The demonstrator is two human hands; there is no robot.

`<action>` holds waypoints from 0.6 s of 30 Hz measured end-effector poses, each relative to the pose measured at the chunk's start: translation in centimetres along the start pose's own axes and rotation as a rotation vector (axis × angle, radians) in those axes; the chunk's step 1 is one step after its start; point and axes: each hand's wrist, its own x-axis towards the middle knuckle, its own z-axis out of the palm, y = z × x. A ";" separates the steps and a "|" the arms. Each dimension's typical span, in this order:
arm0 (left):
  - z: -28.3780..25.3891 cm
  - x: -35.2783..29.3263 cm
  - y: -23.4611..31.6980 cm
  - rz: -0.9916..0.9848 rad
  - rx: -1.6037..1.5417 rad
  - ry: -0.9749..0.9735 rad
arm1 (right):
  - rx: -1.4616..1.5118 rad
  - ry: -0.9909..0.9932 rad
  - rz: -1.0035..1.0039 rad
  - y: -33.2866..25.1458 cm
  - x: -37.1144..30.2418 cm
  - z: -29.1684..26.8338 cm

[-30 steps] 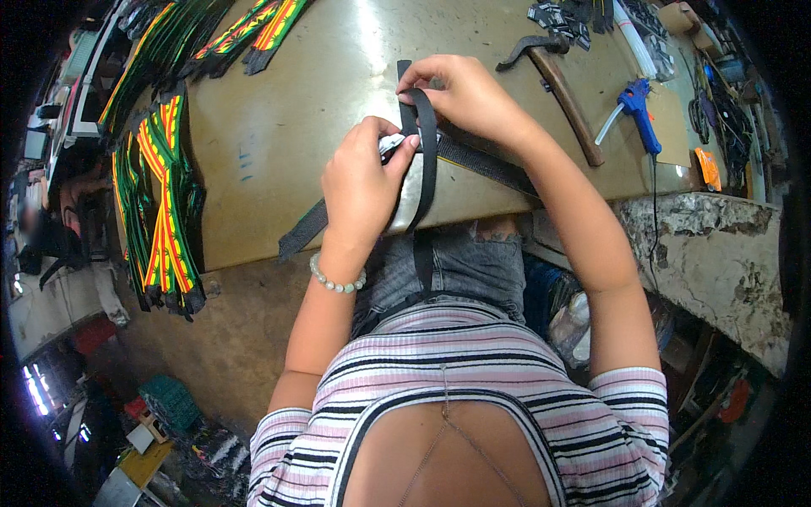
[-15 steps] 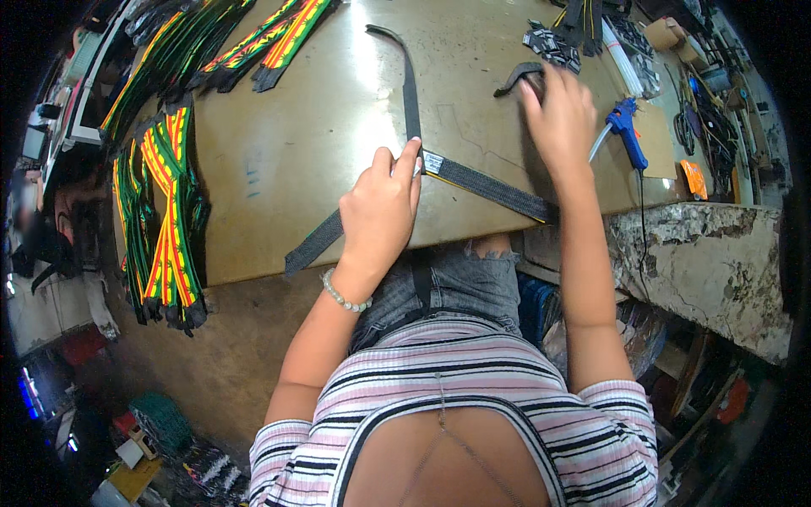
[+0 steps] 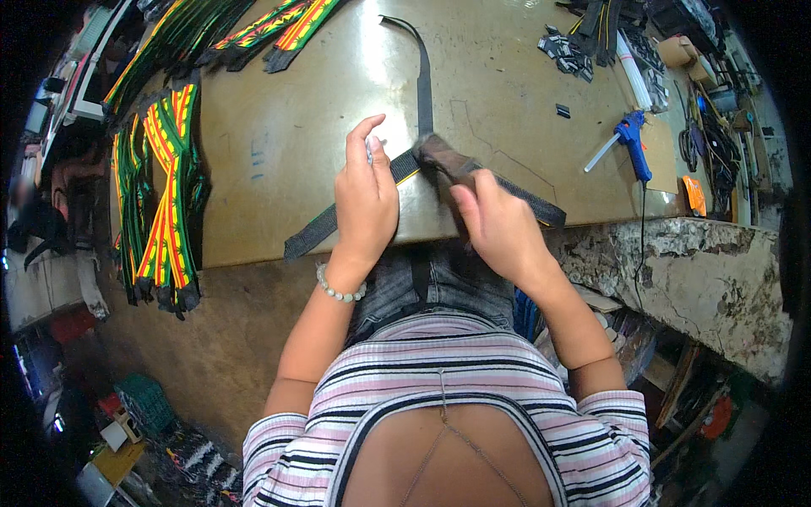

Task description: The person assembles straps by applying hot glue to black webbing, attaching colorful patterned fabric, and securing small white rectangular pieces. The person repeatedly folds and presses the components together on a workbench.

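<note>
A Y-shaped piece of black webbing lies on the table, its wide left strap [image 3: 312, 234] and wide right strap [image 3: 541, 205] edged in yellow. From the join a thinner black strap [image 3: 424, 84] runs away from me. Over that join, my right hand [image 3: 505, 226] grips a dark brownish tool [image 3: 445, 157], blurred by motion, so its exact kind does not show. My left hand [image 3: 365, 194] is lifted beside the left strap, index finger raised and thumb apart, with no held thing visible. The label seen earlier at the join is hidden.
Patterned green, yellow and red straps [image 3: 169, 198] hang over the table's left edge; more lie behind them. To the right are a blue glue gun [image 3: 632, 145] with a cord, a small black piece [image 3: 563, 110], a pile of black-and-grey pieces [image 3: 566, 52] and white sticks [image 3: 634, 72].
My right hand has come from the far right to the webbing's join, bringing the dark tool. My left hand has let go of the join and drawn slightly back, its fingers opening.
</note>
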 end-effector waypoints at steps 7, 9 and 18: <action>0.1 0.2 -0.1 0.069 0.035 0.003 | 0.147 0.127 0.006 -0.7 -0.3 -0.5; 0.2 0.1 0.0 0.066 0.122 -0.035 | 0.068 -0.047 0.124 -0.3 -0.3 -0.5; 2.4 -0.5 1.3 0.168 0.592 -0.004 | -0.404 0.513 0.054 7.7 5.0 -2.2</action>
